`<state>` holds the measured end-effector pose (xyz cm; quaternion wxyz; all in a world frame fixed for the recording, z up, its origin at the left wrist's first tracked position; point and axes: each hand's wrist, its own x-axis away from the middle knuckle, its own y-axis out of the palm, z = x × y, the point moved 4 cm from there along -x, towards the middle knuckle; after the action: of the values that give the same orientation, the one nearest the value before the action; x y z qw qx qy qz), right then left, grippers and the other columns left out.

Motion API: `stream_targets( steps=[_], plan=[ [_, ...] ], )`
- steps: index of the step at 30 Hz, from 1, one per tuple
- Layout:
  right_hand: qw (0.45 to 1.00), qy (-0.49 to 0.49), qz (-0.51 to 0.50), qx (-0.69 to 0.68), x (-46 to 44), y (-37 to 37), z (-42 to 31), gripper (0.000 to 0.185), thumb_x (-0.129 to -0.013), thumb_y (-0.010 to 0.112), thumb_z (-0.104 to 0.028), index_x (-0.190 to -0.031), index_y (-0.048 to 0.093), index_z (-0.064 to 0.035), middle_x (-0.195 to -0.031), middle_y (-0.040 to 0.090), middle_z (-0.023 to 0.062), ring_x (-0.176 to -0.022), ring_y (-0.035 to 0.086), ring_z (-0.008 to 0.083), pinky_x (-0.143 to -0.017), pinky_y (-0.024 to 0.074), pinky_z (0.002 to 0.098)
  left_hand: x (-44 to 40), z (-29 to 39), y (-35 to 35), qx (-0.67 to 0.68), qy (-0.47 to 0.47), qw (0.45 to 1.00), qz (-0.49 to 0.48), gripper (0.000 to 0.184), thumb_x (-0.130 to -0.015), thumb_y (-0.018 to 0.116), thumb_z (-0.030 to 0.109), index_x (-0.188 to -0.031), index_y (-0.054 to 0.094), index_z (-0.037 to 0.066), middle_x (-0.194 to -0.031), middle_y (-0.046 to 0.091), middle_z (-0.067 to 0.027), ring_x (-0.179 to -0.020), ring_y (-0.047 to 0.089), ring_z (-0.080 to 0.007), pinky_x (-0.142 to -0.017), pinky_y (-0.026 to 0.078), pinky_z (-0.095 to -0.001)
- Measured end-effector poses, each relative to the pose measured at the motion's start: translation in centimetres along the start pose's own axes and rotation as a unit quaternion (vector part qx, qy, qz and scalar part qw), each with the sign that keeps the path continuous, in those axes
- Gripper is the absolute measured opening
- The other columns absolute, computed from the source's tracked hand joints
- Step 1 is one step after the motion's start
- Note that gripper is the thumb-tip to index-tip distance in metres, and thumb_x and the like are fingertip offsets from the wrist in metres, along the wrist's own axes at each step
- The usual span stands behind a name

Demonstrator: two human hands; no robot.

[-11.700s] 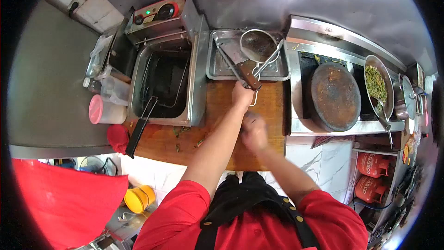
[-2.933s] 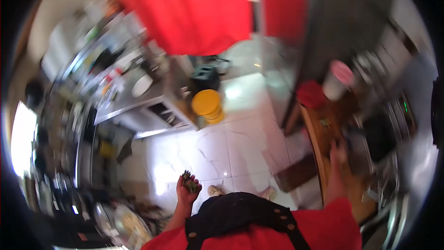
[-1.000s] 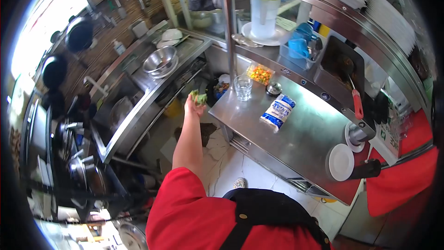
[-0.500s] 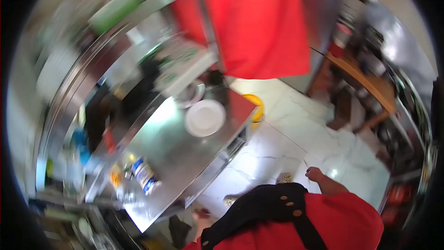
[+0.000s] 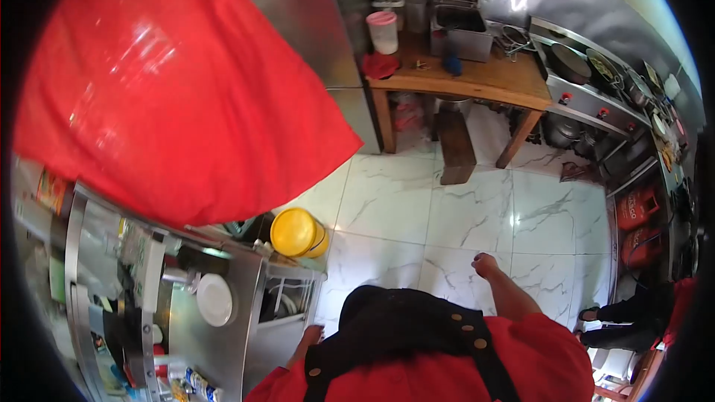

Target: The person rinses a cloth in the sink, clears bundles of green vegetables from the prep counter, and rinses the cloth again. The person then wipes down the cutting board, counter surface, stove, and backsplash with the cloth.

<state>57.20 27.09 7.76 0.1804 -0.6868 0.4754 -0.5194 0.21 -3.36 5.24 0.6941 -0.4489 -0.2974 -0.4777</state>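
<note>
My left hand [image 5: 312, 335] hangs low beside the steel counter [image 5: 252, 305], near its right edge; its fingers are small in view and partly hidden, and no item shows in it. My right hand [image 5: 485, 265] hangs over the tiled floor in front of my body, its fingers curled closed with nothing visible in them. A white plate [image 5: 215, 300] lies on the steel counter. Beyond the counter's far end stands a yellow bucket [image 5: 293, 232]. Further ahead is the wooden table [image 5: 477, 86] with a fryer [image 5: 462, 33] and a pink-lidded container [image 5: 383, 33].
A red cloth [image 5: 186, 97] hangs at the upper left. Under the wooden table is a brown wooden block [image 5: 456, 147]. The stove [image 5: 588, 89] with pans stands at the right, above red gas cylinders [image 5: 638, 208]. Another person's legs [image 5: 622, 320] are at the lower right.
The view has turned from the sink and steel counter toward the wooden table and stove. The green scraps that my left hand held a second ago no longer show. The other person's legs have come into view.
</note>
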Motion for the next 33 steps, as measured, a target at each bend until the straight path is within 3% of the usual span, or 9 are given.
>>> stream_targets(
  steps=[5,11,14,16,18,22,26,27,33],
  plan=[
    [0.996,0.004,0.052,-0.078,-6.8,-4.0,-1.2,0.031,-0.073,0.059,-0.024,-0.096,0.064,-0.0049,-0.097,0.064,0.0181,-0.093,0.06,0.0322,-0.083,0.0473,0.0376,-2.6,6.4,1.2,-0.086,-0.112,0.99,-0.004,0.029,-0.082,0.055,0.024,-0.099,0.059,0.002,-0.086,0.059,-0.0108,-0.079,0.055,-0.022,-0.072,0.045,-0.0336],
    [0.98,0.078,0.116,-0.144,-11.6,-7.8,2.4,0.036,-0.072,0.063,-0.027,-0.1,0.063,-0.0042,-0.096,0.064,0.0159,-0.092,0.061,0.0294,-0.082,0.0473,0.0369,-12.0,23.9,7.0,-0.236,-0.022,0.969,-0.07,0.031,-0.084,0.051,0.026,-0.101,0.059,0.0,-0.094,0.06,-0.0142,-0.088,0.056,-0.0254,-0.079,0.045,-0.0347],
    [0.96,0.168,0.135,-0.18,-10.9,-10.9,6.3,0.04,-0.071,0.064,-0.028,-0.101,0.062,-0.0023,-0.096,0.064,0.0168,-0.092,0.061,0.0301,-0.081,0.0476,0.0371,-17.7,37.7,12.0,-0.583,0.257,0.769,-0.052,0.033,-0.085,0.05,0.027,-0.101,0.059,0.0,-0.099,0.06,-0.016,-0.093,0.056,-0.0271,-0.082,0.044,-0.0352],
    [0.958,0.202,0.132,-0.156,-11.8,-13.1,8.0,0.042,-0.069,0.065,-0.028,-0.102,0.061,-0.0026,-0.097,0.064,0.0173,-0.092,0.061,0.0304,-0.082,0.0475,0.0374,-18.3,47.6,15.6,-0.423,0.295,0.857,-0.012,0.034,-0.086,0.048,0.027,-0.102,0.059,-0.001,-0.102,0.06,-0.0171,-0.096,0.057,-0.0282,-0.084,0.044,-0.0356],
    [0.962,0.187,0.136,-0.149,-14.9,-16.3,7.7,0.043,-0.068,0.067,-0.028,-0.101,0.062,-0.0017,-0.098,0.063,0.0181,-0.094,0.06,0.0315,-0.083,0.0471,0.0379,-14.4,57.6,20.0,-0.091,0.278,0.955,-0.048,0.034,-0.086,0.053,0.021,-0.113,0.055,0.001,-0.109,0.059,-0.0135,-0.102,0.055,-0.0217,-0.089,0.042,-0.0304],
    [0.973,0.025,0.223,-0.062,-27.0,-25.0,1.0,0.041,-0.07,0.067,-0.025,-0.103,0.06,-0.0009,-0.103,0.057,0.0228,-0.099,0.053,0.0372,-0.088,0.043,0.042,-6.9,71.0,26.0,-0.038,0.359,0.924,-0.122,0.034,-0.088,0.055,0.026,-0.111,0.056,0.002,-0.103,0.06,-0.0097,-0.097,0.055,-0.0168,-0.087,0.042,-0.0275],
    [0.932,-0.178,0.288,-0.126,-36.5,-37.8,-16.9,0.038,-0.068,0.063,-0.014,-0.104,0.057,-0.0018,-0.11,0.053,0.0247,-0.1,0.051,0.0404,-0.087,0.0432,0.0439,-8.9,71.3,27.8,-0.033,0.38,0.921,-0.081,0.034,-0.087,0.057,0.027,-0.113,0.054,0.006,-0.099,0.059,-0.002,-0.089,0.053,-0.011,-0.075,0.043,-0.0264],
    [0.924,-0.208,0.318,-0.044,-39.6,-38.9,-20.2,0.037,-0.07,0.06,-0.013,-0.106,0.055,-0.0047,-0.116,0.049,0.0244,-0.104,0.049,0.0416,-0.085,0.0444,0.0446,-9.4,70.3,27.8,-0.008,0.359,0.931,-0.066,0.032,-0.087,0.056,0.025,-0.112,0.055,0.006,-0.099,0.06,-0.002,-0.089,0.054,-0.0106,-0.075,0.043,-0.0254],
    [0.965,-0.18,0.179,0.065,-49.7,-42.0,-32.2,0.055,-0.074,0.058,-0.015,-0.128,0.044,-0.014,-0.142,0.024,0.0199,-0.122,0.034,0.0434,-0.093,0.0384,0.0488,-6.9,68.3,27.5,0.037,0.244,0.969,-0.029,0.03,-0.088,0.055,0.021,-0.112,0.055,0.003,-0.094,0.06,-0.0044,-0.081,0.054,-0.0117,-0.072,0.044,-0.0255]
  ],
)
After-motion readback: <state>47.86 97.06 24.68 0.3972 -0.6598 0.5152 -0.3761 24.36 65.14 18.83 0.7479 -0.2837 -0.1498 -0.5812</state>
